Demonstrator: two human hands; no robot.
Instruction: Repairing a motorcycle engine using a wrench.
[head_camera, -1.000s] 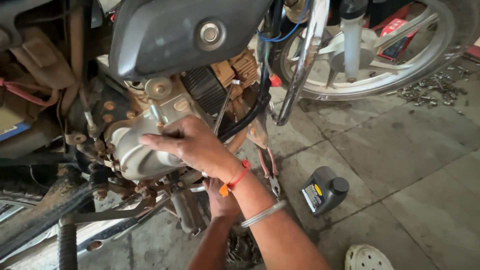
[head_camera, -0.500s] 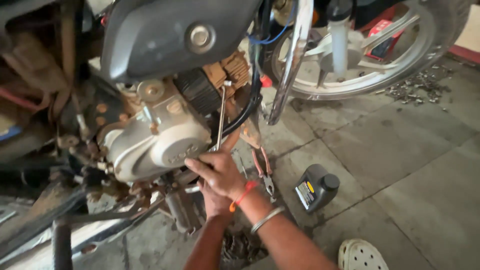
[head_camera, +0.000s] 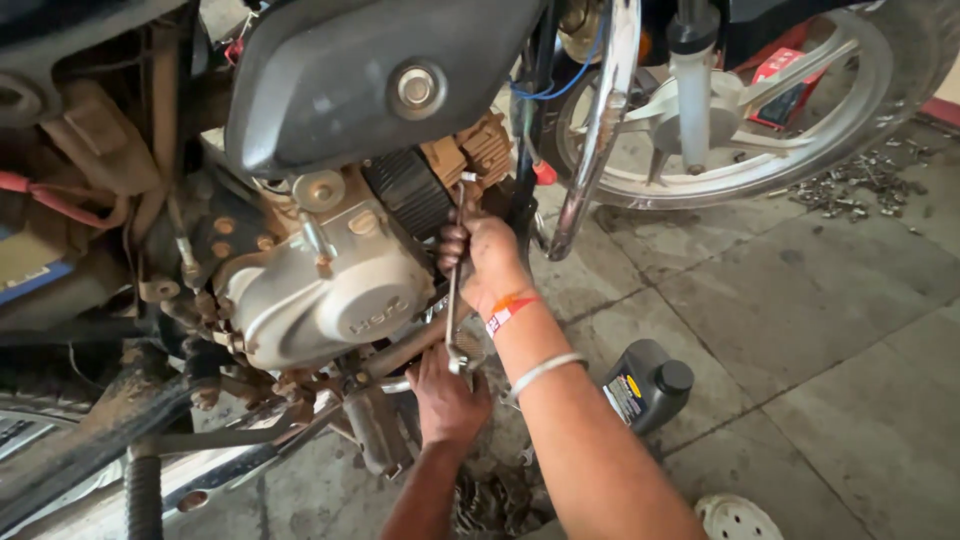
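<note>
My right hand (head_camera: 492, 262), with a red thread and a metal bangle at the wrist, is closed around a long steel spanner (head_camera: 459, 300). The spanner stands almost upright beside the silver engine cover (head_camera: 330, 290) of a motorcycle. Its top end reaches the dusty cylinder fins (head_camera: 470, 160). My left hand (head_camera: 446, 398) is underneath, pressed against the engine's underside right at the spanner's lower end. Its fingers are curled and partly hidden, so what it grips is unclear.
A grey oil bottle (head_camera: 647, 385) stands on the tiled floor to the right, with a white round lid (head_camera: 737, 519) nearer me. A chrome guard bar (head_camera: 600, 130) and the front wheel (head_camera: 800, 130) lie behind. Loose bolts (head_camera: 860, 185) litter the floor there.
My right hand left the engine cover, dropped down, then rose and took hold of the spanner's shaft. The left hand stayed under the engine.
</note>
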